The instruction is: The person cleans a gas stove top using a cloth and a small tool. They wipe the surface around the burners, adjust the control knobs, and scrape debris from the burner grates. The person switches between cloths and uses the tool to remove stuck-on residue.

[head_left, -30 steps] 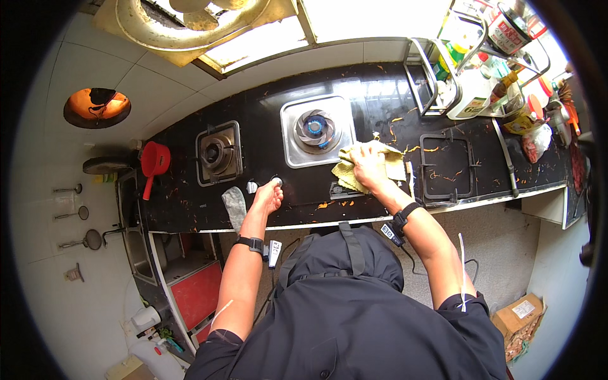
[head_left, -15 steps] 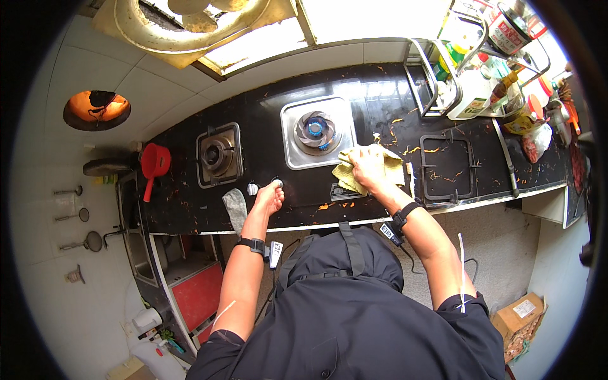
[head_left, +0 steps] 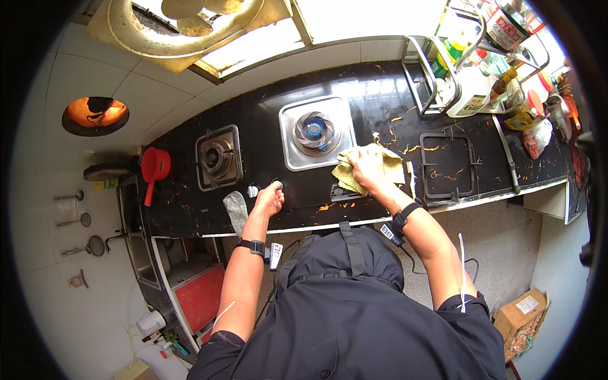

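My left hand (head_left: 272,199) is closed on a silver stove knob (head_left: 277,185), with a second knob (head_left: 253,191) to its left. My right hand (head_left: 367,166) grips a folded yellow-green cloth (head_left: 393,161) on the black stovetop (head_left: 297,209), just below the right burner (head_left: 315,133), which shows blue at its center in its steel tray. The left burner (head_left: 216,157) has a square frame around it. A grey cloth (head_left: 235,209) lies beside my left wrist, and a toothbrush-like brush (head_left: 410,178) is right of the yellow cloth. Orange scraps are scattered over the black surface.
A red pot (head_left: 155,164) stands at the left, near the sink (head_left: 145,256). A removed pan support (head_left: 448,164) lies at the right, below a metal rack (head_left: 431,104) with bottles and jars. Utensils hang on the left wall. A cardboard box (head_left: 519,320) sits at lower right.
The view has shifted very slightly. Both hands stay in the same places, the left on the knob and the right on the cloth.
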Demonstrator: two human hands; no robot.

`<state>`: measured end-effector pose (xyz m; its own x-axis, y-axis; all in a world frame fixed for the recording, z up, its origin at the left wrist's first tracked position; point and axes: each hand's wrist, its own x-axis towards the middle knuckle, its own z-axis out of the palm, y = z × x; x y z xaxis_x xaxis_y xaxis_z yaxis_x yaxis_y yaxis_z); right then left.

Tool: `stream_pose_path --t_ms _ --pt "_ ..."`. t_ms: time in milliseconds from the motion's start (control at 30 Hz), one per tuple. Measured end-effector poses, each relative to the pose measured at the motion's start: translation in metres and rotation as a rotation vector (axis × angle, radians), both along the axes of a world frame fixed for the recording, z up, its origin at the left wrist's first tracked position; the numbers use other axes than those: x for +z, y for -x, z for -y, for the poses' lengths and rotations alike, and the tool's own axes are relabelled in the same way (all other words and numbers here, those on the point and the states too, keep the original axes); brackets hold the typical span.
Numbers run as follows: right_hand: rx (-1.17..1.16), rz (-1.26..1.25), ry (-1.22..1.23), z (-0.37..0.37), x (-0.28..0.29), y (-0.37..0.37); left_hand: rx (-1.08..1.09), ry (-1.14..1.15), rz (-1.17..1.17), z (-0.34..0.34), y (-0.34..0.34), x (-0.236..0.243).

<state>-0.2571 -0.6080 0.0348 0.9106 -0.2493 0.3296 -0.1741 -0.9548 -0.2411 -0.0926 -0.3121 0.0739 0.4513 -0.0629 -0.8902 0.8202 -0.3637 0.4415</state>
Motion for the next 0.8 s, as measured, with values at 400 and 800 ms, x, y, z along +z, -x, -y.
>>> stream_pose_path --t_ms 400,800 --pt "0.009 0.002 -0.034 0.001 -0.004 0.002 0.010 -0.033 -0.011 0.001 -0.001 0.000" --pt "-0.053 -0.063 -0.089 -0.003 0.006 0.005 -0.038 -0.050 -0.074 -0.008 -0.013 -0.016"
